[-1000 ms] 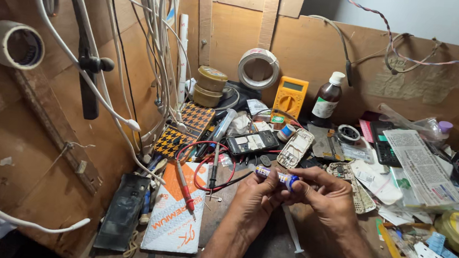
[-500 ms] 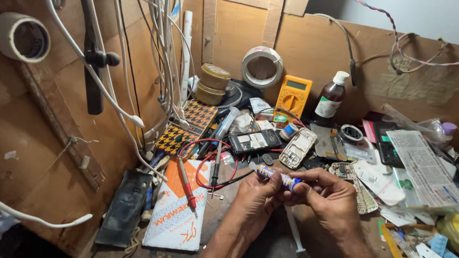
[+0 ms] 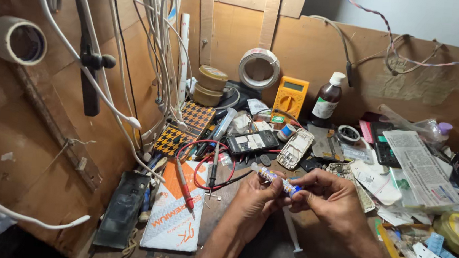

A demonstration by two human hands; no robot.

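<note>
Both hands pinch a small white-and-blue tube (image 3: 276,178) over the cluttered bench: left hand (image 3: 254,198) closed on its middle, right hand (image 3: 334,197) apparently gripping its blue end (the cap, perhaps). An overhard squeeze could spurt its contents onto the opened phone (image 3: 252,142) nearby.

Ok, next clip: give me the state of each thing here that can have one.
small tube: pinched at both ends
left hand: closed on the tube
right hand: fingers closed on the tube's blue end
yellow multimeter: upright against the wall
brown bottle: upright, capped
tape roll: hanging on the wall
</note>
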